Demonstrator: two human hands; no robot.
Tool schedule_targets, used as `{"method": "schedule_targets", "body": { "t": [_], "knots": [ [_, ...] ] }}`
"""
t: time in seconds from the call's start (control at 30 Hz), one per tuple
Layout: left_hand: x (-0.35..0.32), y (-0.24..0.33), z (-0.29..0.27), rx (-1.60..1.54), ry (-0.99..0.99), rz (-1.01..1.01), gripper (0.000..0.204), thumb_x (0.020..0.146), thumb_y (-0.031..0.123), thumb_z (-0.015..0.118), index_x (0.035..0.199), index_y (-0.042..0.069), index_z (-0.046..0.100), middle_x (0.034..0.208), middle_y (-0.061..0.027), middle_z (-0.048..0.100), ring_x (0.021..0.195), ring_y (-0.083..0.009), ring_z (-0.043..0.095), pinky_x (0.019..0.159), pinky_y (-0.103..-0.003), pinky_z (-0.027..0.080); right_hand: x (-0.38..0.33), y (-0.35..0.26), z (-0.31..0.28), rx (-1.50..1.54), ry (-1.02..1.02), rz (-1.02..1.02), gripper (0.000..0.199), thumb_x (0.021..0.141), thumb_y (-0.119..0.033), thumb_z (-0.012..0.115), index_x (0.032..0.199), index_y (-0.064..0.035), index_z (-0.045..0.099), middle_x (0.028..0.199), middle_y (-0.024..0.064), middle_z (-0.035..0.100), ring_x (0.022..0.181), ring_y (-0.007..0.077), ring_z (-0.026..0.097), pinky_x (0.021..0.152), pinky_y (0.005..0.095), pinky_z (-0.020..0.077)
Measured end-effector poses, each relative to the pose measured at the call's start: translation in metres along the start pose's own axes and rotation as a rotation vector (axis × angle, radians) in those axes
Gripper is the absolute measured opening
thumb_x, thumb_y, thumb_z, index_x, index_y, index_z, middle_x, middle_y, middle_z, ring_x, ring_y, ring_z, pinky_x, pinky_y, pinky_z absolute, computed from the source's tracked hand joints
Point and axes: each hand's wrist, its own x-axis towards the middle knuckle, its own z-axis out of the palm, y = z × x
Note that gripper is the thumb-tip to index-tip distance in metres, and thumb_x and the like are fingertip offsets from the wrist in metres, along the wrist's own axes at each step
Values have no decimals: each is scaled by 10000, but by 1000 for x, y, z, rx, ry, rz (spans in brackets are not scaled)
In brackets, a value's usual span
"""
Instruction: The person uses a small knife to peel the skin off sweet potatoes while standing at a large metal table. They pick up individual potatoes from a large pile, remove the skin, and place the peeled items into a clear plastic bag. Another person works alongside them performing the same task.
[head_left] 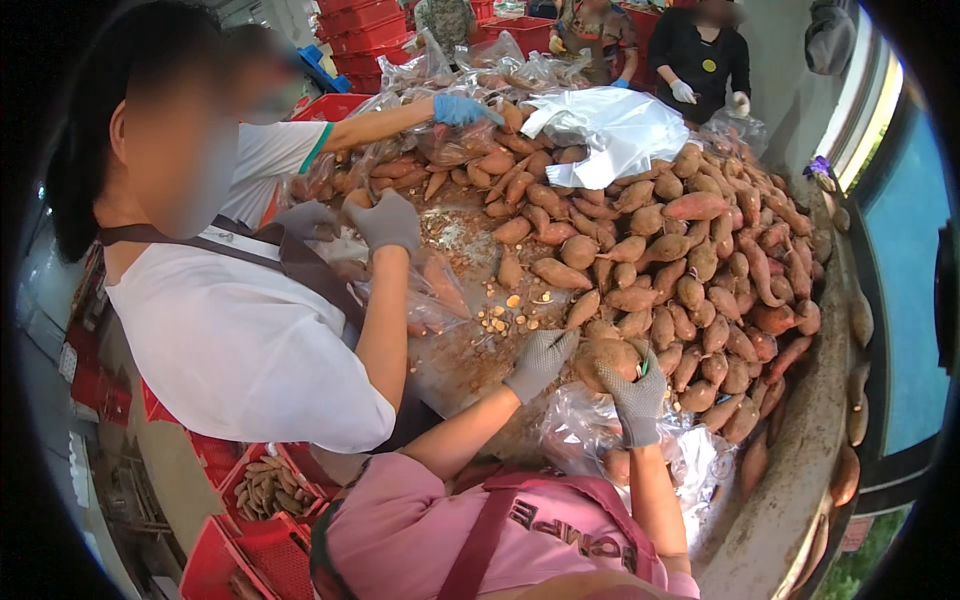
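Observation:
My left hand (543, 362), in a grey dotted glove, has its fingers stretched out beside a large, round brown sweet potato (607, 358). My right hand (637, 400), gloved alike, grips that sweet potato with the thumb across its near side. A small green object (643, 368) shows between the fingers of this hand; its kind is too hidden to tell. Right below my hands lies a clear plastic bag (578, 425) with sweet potatoes in it. A big heap of sweet potatoes (690, 260) rises beyond and to the right.
At my left, a co-worker's gloved hand (390, 222) holds a sweet potato over a clear bag (430, 295). Farther off, a blue-gloved hand (460, 110) reaches in. White plastic bags (610, 130) lie on the heap. Cut slices (495, 318) litter the tabletop. Red crates (270, 555) stand at lower left.

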Motion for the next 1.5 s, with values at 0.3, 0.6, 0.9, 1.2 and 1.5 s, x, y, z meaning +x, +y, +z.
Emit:
{"method": "schedule_targets", "body": {
  "t": [0.3,0.6,0.9,1.2,1.5],
  "knots": [
    [-8,26,-9,242,-32,433,345,840,310,596,992,4,643,873,-165,649,807,-259,629,711,-344,481,11,14,-12,444,-135,200,421,759,-222,705,1084,16,582,1010,97,631,917,162,580,834,286,449],
    [-7,54,-10,105,254,357,300,880,261,538,724,27,642,587,-159,557,496,-263,530,481,-382,396,-3,-15,-13,531,-235,407,299,804,-301,664,1021,-101,619,631,-89,486,473,12,334,420,192,243],
    [-2,42,-15,-625,-7,52,246,890,168,568,1056,-13,587,970,-89,585,860,-109,571,712,-216,478,-10,-17,-9,1024,-62,726,216,809,-329,628,901,-142,575,630,-53,473,472,50,374,433,184,273],
    [-11,51,-17,-112,-130,376,333,814,90,633,1137,28,582,1154,-65,564,1022,-151,545,867,-264,449,-18,-7,-12,1029,-179,245,607,732,-96,670,1283,-81,417,1176,68,523,1063,176,520,878,307,440],
    [-18,53,1,-749,-74,123,318,821,5,559,1138,-17,548,1186,-86,540,1135,-151,474,1004,-280,331,-17,-21,-7,918,-144,222,714,621,-96,794,1241,-65,441,1147,52,548,1049,156,528,910,305,439]
  ]
}}
